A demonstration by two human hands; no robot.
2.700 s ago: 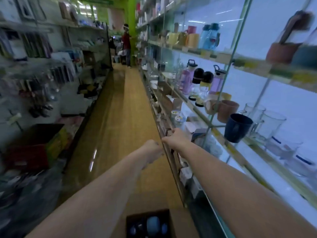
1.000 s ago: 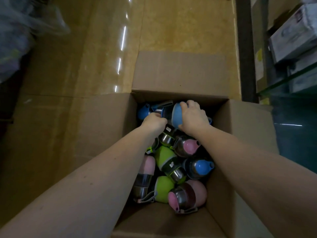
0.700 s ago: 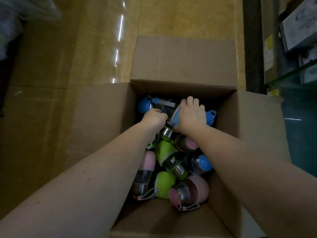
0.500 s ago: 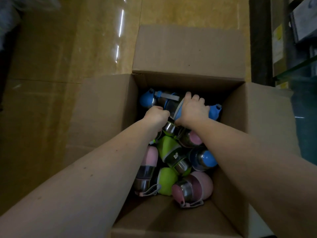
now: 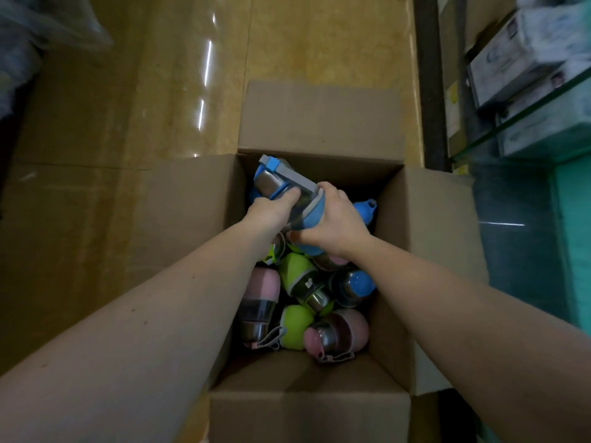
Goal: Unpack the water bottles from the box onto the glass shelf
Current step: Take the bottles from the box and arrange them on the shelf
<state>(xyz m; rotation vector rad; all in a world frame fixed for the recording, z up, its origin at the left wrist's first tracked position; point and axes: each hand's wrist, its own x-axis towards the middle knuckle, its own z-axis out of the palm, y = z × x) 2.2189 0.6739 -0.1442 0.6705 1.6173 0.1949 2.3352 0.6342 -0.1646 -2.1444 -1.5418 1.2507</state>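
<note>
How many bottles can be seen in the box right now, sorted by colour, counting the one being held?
Blue: 3, one held by both the left hand and right hand, others
Green: 2
Pink: 3
Total: 8 visible in the box; more may be hidden.

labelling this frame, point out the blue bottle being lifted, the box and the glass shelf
blue bottle (image 5: 281, 183), head view, on its steel body
box (image 5: 319, 119), head view, on the far flap
glass shelf (image 5: 524, 115), head view, on its front edge

Shop aisle: glass shelf (image 5: 524, 121) with boxed goods (image 5: 515, 55), stock carton (image 5: 319, 119).
</note>
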